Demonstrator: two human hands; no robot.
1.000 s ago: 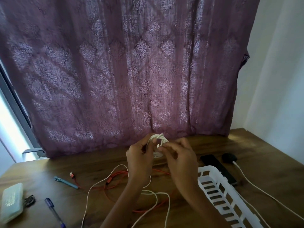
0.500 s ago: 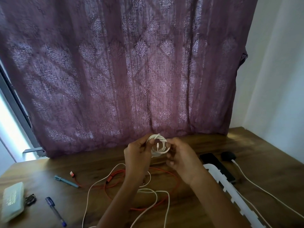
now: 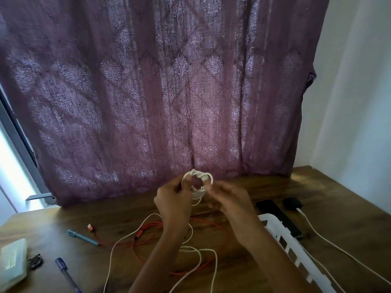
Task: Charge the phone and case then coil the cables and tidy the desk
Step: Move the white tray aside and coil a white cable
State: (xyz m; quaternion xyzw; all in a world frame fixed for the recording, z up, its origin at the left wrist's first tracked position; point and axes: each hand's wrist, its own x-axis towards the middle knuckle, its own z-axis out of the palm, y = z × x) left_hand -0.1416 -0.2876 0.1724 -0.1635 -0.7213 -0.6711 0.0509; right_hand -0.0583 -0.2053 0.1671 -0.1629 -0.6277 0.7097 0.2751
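1. Left hand (image 3: 171, 203) pinches white cable coil (image 3: 198, 182), held above desk (image 3: 105, 212) centre.
2. Right hand (image 3: 230, 203), blurred, grips coil's right side.
3. Red cable (image 3: 220, 228) lies loose below.
4. Phone (image 3: 277, 216) right, beside white basket (image 3: 296, 248).

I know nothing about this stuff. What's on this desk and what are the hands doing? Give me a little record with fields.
Activity: coiling a cable above the desk
Left hand: grips the white cable coil
Right hand: pinches the coil's right side
Loose on desk: white cable tail, orange cable
Right side: white basket, black phone, black charger
Left side: light blue pen, dark blue pen
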